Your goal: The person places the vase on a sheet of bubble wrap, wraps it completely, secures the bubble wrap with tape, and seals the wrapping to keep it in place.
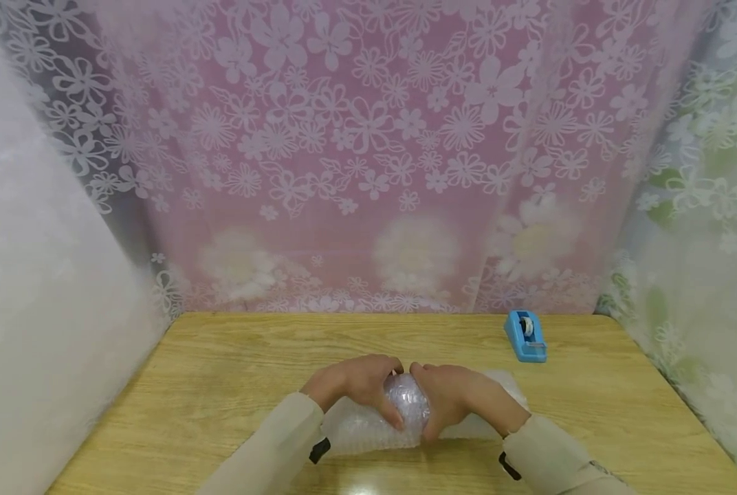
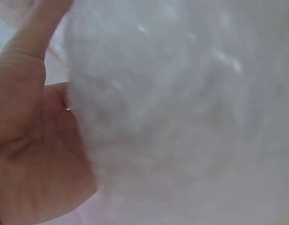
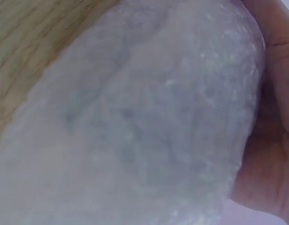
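Note:
Between the two hands sits a rounded, shiny bundle in clear bubble wrap (image 1: 408, 400); what lies inside it cannot be made out. My left hand (image 1: 364, 382) grips its left side, thumb toward me and fingers at the far side. On the right side my right hand (image 1: 454, 399) curls round the same bundle. A flat stretch of the wrap (image 1: 359, 432) spreads out to the left, and another part shows under the right wrist. Close up, the cloudy wrap (image 2: 181, 117) fills most of the left wrist view. The right wrist view shows the bubbly wrap (image 3: 158, 103) against the palm.
A blue tape dispenser (image 1: 525, 337) with a roll in it stands at the back right of the wooden table (image 1: 232, 364). Behind the table hangs a pink flowered curtain (image 1: 356, 172), with pale sheets at both sides.

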Available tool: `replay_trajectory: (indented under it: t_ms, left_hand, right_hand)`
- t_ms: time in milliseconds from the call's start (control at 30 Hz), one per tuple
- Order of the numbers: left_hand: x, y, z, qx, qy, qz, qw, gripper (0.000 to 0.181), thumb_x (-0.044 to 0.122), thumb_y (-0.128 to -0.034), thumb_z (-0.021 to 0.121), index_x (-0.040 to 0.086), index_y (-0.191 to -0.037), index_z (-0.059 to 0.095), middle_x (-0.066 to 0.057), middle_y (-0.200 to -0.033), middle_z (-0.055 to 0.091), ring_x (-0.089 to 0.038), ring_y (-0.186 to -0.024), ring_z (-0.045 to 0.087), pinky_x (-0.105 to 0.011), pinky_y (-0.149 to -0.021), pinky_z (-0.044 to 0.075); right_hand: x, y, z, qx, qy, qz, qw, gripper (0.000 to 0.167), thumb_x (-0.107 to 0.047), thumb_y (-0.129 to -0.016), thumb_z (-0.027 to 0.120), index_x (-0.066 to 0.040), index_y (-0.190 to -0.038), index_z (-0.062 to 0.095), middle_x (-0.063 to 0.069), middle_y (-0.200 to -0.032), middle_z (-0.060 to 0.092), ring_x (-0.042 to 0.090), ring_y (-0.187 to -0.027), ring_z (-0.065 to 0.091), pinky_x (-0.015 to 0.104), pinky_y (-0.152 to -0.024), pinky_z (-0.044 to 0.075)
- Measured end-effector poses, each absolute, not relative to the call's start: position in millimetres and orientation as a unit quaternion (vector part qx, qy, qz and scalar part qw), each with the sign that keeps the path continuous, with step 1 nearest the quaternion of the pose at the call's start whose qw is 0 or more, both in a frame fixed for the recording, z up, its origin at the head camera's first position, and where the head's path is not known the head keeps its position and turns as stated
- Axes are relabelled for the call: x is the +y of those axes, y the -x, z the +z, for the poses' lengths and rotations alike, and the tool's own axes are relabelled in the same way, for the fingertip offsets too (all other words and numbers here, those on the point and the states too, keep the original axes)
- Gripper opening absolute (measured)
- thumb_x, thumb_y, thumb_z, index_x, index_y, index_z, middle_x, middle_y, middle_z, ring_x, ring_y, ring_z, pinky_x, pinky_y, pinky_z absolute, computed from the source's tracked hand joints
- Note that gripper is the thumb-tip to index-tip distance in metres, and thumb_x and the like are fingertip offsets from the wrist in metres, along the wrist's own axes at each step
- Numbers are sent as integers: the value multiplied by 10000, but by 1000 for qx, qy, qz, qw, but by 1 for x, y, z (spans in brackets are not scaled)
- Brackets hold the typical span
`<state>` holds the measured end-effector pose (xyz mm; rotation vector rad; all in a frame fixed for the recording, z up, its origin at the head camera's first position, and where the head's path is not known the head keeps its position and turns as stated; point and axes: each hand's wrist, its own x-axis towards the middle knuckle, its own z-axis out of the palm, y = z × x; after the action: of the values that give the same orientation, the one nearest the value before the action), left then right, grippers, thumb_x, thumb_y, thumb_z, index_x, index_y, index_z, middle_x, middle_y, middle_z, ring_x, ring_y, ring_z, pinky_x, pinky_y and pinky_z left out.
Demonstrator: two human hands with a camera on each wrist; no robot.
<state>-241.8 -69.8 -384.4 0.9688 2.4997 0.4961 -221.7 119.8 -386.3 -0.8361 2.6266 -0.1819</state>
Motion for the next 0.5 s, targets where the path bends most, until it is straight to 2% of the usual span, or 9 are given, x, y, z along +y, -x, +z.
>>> replay_trajectory:
  t_ms: [133, 333, 400, 500]
  left_hand:
    - [-69, 238, -380, 899, -352, 174, 196, 613, 400, -703, 840, 113, -1180, 584, 111, -982, 583, -31, -835, 542, -205, -725, 468]
    - [-67, 229, -377, 897, -355, 172, 201, 410, 327, -783, 785, 140, -1080, 573, 122, -884, 553, -34, -762, 536, -203, -663, 466]
    - [-65, 226, -377, 899, -356, 164, 197, 382, 318, -797, 756, 135, -1068, 559, 111, -871, 541, -43, -750, 529, -206, -646, 464]
    - [-61, 223, -379, 913, -344, 128, 175, 431, 370, -780, 707, 112, -1085, 545, 73, -877, 542, -89, -759, 533, -248, -660, 469]
  right_hand:
    - [118, 224, -385, 934, 283, -71, 208, 740, -415, -564, 865, -96, -1106, 476, -21, -893, 543, 134, -790, 562, 348, -742, 492]
    - [119, 231, -385, 927, 268, -99, 243, 713, -360, -574, 873, -89, -1093, 467, -22, -894, 551, 118, -807, 556, 335, -753, 488]
    - [120, 233, -386, 923, 264, -116, 256, 708, -346, -579, 877, -95, -1092, 457, -29, -900, 547, 112, -812, 547, 331, -760, 485]
    - [120, 238, -385, 917, 255, -129, 278, 716, -342, -594, 876, -103, -1114, 445, -34, -923, 543, 112, -839, 541, 333, -785, 478]
